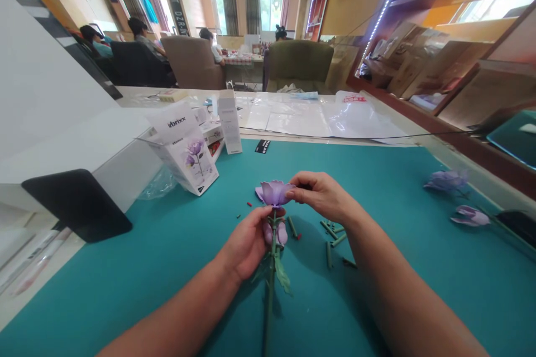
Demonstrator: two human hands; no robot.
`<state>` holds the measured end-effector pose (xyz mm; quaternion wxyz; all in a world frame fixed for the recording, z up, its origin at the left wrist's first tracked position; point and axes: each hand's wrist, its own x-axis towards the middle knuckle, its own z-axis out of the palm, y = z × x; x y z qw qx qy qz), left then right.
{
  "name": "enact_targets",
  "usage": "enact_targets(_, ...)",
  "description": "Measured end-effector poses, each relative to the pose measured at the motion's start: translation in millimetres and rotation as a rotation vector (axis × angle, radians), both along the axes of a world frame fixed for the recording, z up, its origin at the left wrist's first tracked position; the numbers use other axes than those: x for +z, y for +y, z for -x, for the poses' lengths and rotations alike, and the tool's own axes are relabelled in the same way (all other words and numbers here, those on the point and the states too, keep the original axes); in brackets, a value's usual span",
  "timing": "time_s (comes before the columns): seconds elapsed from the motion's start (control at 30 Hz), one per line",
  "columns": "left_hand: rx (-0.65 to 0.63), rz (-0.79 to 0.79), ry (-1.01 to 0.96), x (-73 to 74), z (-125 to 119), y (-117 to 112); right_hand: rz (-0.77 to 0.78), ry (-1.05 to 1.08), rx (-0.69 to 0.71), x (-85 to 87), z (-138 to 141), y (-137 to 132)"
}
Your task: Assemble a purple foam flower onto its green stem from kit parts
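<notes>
A purple toy flower (274, 194) with a long green stem (270, 295) stands between my hands, its bloom facing up. My left hand (247, 242) is closed round the stem just under the bloom. With thumb and fingertips my right hand (320, 195) pinches a petal at the bloom's right side. Below the bloom hangs a smaller pale purple bud (281, 233), partly behind the stem. A green leaf (282, 276) sticks out lower down. Several loose green stem pieces (330, 254) lie right of the flower, and a tiny red piece (249, 204) lies to its left.
A teal mat (176, 290) covers the table. At the left stand an opened white box (188, 150), a narrow white box (229, 122) and a black tablet-like panel (77, 203). Another purple flower (446, 179) and a bud (469, 216) lie at the right. People sit at tables farther back.
</notes>
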<state>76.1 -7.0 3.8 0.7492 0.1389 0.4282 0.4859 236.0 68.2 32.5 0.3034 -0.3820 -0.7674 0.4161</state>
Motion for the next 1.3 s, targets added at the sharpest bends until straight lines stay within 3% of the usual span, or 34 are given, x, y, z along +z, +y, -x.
enact_targets(0.27, 0.074, 0.017, -0.014, -0.2, -5, -3, -0.05, -0.036, 0.026, 2.4, -1, -1)
enact_targets(0.7, 0.072, 0.032, -0.029, -3.4, -4, -4, 0.02, -0.055, 0.02, 1.2, 0, -1)
enact_targets(0.93, 0.111, 0.029, -0.036, -5.4, -4, -3, -0.016, -0.052, 0.042, -2.0, 3, 0)
enact_targets(1.17, 0.138, -0.011, 0.013, 7.9, 2, -4, 0.013, 0.061, -0.036, 6.7, -5, 2)
enact_targets(1.3, 0.125, -0.018, 0.005, 12.4, 16, -3, -0.106, -0.042, -0.166, -7.5, -2, 19)
